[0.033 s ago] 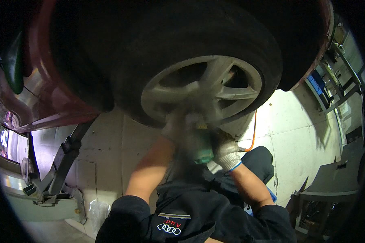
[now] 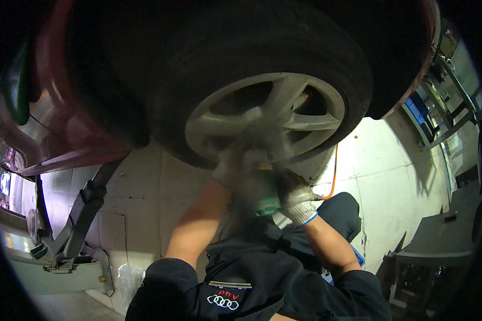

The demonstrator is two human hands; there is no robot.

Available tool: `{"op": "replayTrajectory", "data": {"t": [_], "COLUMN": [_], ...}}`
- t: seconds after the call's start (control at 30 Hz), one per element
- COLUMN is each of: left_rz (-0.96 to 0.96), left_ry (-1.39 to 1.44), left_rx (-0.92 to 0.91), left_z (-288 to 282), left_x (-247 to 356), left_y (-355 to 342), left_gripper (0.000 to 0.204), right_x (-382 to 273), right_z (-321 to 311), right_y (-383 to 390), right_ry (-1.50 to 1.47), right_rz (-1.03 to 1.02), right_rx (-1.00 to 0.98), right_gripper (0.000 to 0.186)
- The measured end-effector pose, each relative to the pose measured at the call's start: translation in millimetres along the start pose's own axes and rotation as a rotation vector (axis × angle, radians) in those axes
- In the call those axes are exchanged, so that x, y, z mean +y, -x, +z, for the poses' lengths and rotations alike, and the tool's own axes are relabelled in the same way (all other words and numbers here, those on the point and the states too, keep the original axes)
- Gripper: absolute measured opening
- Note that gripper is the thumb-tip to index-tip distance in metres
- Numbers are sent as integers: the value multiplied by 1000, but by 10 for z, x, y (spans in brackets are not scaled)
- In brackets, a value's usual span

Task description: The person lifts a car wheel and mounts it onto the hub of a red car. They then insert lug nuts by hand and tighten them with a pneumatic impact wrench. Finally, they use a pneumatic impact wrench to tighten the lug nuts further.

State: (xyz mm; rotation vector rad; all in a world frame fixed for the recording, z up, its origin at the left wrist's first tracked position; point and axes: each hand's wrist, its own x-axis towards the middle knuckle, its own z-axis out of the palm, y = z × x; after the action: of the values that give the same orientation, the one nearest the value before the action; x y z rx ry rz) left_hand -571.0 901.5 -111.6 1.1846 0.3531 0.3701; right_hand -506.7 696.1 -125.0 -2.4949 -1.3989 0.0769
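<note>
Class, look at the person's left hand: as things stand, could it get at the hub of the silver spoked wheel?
Probably yes. The gloved left hand is already up at the silver spoked wheel, just below its hub, beside the green power tool. Nothing visible stands between them, though blur hides any contact.

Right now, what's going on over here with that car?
A person in white work gloves holds a green power tool up against the hub of a silver alloy wheel on a raised dark red car. The right hand grips the tool's side; the left hand steadies it nearer the wheel. An orange hose hangs behind. The hands are motion-blurred.
</note>
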Motion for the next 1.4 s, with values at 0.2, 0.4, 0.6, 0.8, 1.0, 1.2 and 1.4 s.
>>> {"op": "replayTrajectory", "data": {"t": [0.2,0.4,0.6,0.8,1.0,1.2,1.4], "left_rz": [-212,-210,-258,-230,-170,-200,-118], "left_ry": [149,191,243,345,179,284,220], "left_rx": [175,198,160,119,162,125,196], "left_z": [37,162,149,140,104,86,263], "left_x": [179,214,189,152,49,61,227], "left_y": [-23,-41,-85,-100,-135,-108,12], "left_gripper": [53,56,58,56,58,63,69], "right_x": [19,42,-70,38,154,121,81], "right_z": [137,24,-44,-33,189,254,186], "right_y": [-168,-156,-206,-182,-138,-177,-96], "right_ry": [-146,29,-95,74,-193,-120,-178], "right_rz": [40,-24,209,-1,-34,154,133], "right_rx": [-42,-69,-168,65,108,-66,58], "right_gripper": [63,52,44,46,45,47,46]}}
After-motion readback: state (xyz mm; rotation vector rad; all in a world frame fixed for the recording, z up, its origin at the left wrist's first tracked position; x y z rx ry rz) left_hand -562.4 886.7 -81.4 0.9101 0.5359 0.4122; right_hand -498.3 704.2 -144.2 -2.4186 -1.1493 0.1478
